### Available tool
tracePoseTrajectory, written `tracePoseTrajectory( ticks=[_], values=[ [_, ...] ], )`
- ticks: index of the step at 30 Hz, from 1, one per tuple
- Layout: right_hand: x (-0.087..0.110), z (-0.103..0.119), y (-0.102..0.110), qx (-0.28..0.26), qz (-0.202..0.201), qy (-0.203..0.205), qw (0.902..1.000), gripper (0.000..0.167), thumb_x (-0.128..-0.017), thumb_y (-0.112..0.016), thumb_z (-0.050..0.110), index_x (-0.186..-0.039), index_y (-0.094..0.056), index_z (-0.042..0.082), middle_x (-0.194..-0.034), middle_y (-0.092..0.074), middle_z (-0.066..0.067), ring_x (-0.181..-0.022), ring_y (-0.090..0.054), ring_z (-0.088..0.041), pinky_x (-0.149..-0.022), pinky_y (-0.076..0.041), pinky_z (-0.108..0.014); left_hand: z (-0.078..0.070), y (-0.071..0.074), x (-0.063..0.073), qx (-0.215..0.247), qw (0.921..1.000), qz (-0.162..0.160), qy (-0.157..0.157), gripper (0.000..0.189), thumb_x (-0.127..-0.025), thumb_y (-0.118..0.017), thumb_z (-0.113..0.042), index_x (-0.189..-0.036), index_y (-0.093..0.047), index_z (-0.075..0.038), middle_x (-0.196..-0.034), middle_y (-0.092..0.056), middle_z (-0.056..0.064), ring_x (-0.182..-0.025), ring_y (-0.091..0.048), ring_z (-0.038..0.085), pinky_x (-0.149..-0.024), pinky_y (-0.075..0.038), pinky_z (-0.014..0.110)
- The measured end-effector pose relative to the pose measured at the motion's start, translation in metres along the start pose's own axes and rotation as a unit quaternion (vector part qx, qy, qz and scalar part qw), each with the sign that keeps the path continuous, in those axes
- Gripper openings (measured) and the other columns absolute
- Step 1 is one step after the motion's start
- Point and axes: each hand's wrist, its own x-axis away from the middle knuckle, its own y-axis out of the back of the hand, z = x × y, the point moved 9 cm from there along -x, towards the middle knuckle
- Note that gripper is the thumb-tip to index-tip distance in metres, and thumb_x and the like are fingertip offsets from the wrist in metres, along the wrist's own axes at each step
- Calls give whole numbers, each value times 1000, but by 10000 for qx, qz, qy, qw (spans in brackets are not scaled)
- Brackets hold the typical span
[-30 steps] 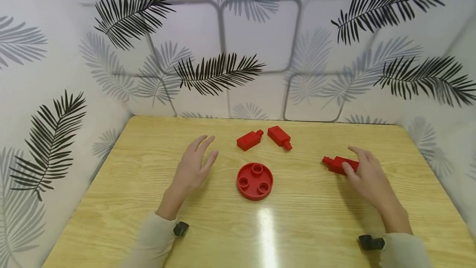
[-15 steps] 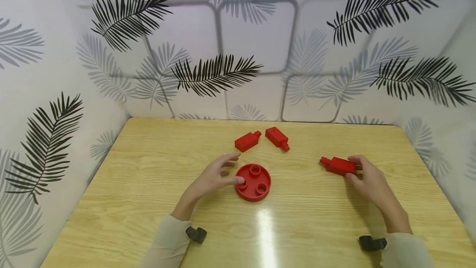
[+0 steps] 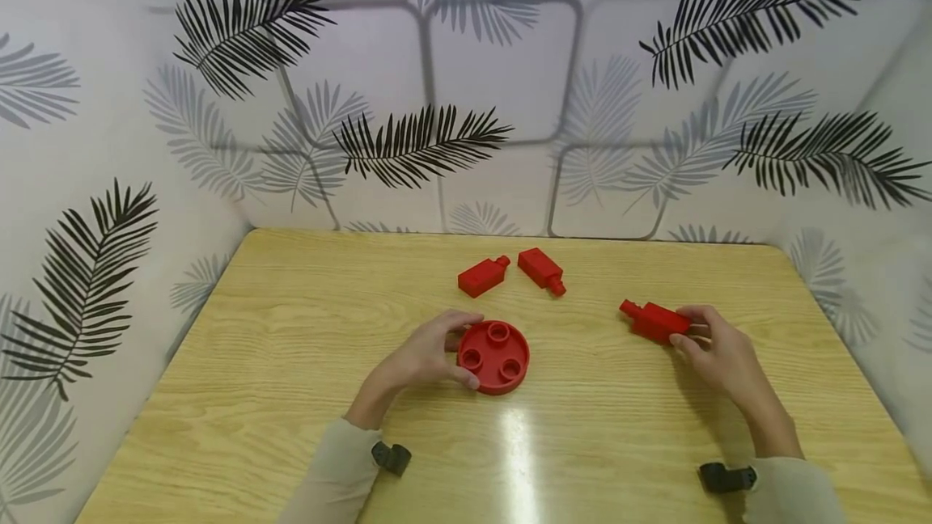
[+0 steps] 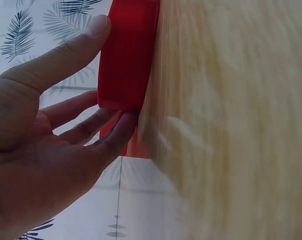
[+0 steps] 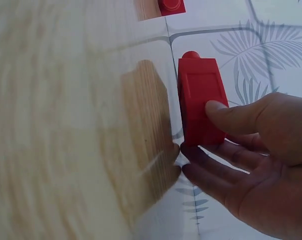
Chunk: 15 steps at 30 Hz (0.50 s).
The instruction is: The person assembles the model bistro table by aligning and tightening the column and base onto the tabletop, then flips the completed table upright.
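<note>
Table point(image 3: 582, 395) glare — wrist views dimmer.

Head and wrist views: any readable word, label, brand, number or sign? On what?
None readable.
Red bottle-shaped block in the right hand: panel outline, no lettering visible.
Red round three-socket dish: none visible.
Two far red bottle-shaped blocks: any marks too small to read.
Black wrist devices: likewise.
Pale wall: leaf and line prints only.

We note a wooden table point(image 3: 255, 427), pale yellow, grain visible; a white glare streak point(image 3: 518, 467) at its near middle. Beyond the far edge we see a pale wall covering point(image 3: 502, 63) with black fronds point(image 3: 425, 150) and grey lines; more fronds left and right.
</note>
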Motion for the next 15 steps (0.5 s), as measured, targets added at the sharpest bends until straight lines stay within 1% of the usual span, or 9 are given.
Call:
tracePoseTrajectory(
  ticks=[1, 3, 5, 7, 8, 10, 12, 13, 15],
  values=[
    [0, 0, -1, -60, 17, -35, 10000, 41, -96, -71, 1, -131, -53, -10, -124, -61, -38, -107, -65, -55, -84, -58, -51, 0, 0, 1, -50, 10000, 6, 2, 91, -72, -92, 1, -150, -44, 6, -145, -49, 18, -124, -60, 36, -104, -52, 40],
    [1, 0, -1, -214, 12, -80, 9997, 41, -99, -69, 6, -134, -53, -8, -127, -60, -36, -107, -65, -55, -84, -61, -35, 0, -1, 2, -146, 9999, 19, -28, 90, -73, -92, -1, -150, -45, 6, -147, -49, 18, -124, -59, 36, -105, -52, 42],
    [1, 1, -2, -453, 4, -104, 9989, 42, -101, -66, 11, -137, -52, -6, -131, -58, -33, -108, -65, -52, -83, -58, -19, 0, -2, 3, -216, 9997, 36, -48, 89, -74, -92, -2, -150, -46, 5, -148, -48, 18, -125, -59, 36, -106, -51, 42],
    [0, 4, -4, -771, -16, -113, 9970, 43, -103, -63, 14, -141, -51, -4, -134, -56, -29, -110, -67, -40, -83, -52, -8, 0, -2, 3, -270, 9996, 19, -52, 88, -75, -92, -4, -150, -46, 4, -148, -49, 16, -125, -59, 35, -106, -51, 42],
    [0, 6, -4, -933, -35, -92, 9956, 43, -104, -62, 14, -142, -51, -4, -135, -56, -27, -109, -68, -31, -83, -49, -5, 0, -2, 3, -286, 9996, 6, -72, 87, -76, -92, -5, -150, -46, 3, -148, -49, 16, -125, -59, 36, -106, -51, 42],
    [-1, 12, -6, -1301, -48, -24, 9915, 42, -105, -60, 13, -143, -50, -2, -135, -54, -24, -106, -67, -15, -83, -53, -10, 0, -3, 2, -295, 9995, -5, -106, 87, -76, -91, -5, -150, -46, 4, -147, -49, 16, -125, -59, 35, -106, -51, 42],
    [-3, 18, -7, -1669, -70, 35, 9859, 40, -105, -58, 11, -142, -50, -2, -133, -54, -22, -103, -65, -3, -83, -57, -16, 0, -3, 2, -327, 9993, -35, -152, 86, -77, -91, -6, -150, -46, 4, -146, -50, 16, -125, -59, 35, -106, -51, 42],
    [-4, 22, -8, -1843, -76, 90, 9828, 39, -106, -57, 10, -142, -49, -3, -132, -53, -22, -101, -67, -2, -82, -58, -19, 0, -3, 2, -335, 9993, -50, -176, 85, -77, -91, -6, -149, -46, 4, -146, -50, 17, -125, -59, 36, -106, -51, 43],
    [-6, 29, -9, -2128, -97, 200, 9768, 38, -106, -56, 7, -141, -49, -5, -130, -53, -21, -99, -69, -5, -82, -60, -25, 0, -2, 3, -330, 9992, -74, -206, 85, -77, -91, -7, -149, -46, 5, -146, -50, 17, -125, -59, 36, -106, -51, 43]
  ],
)
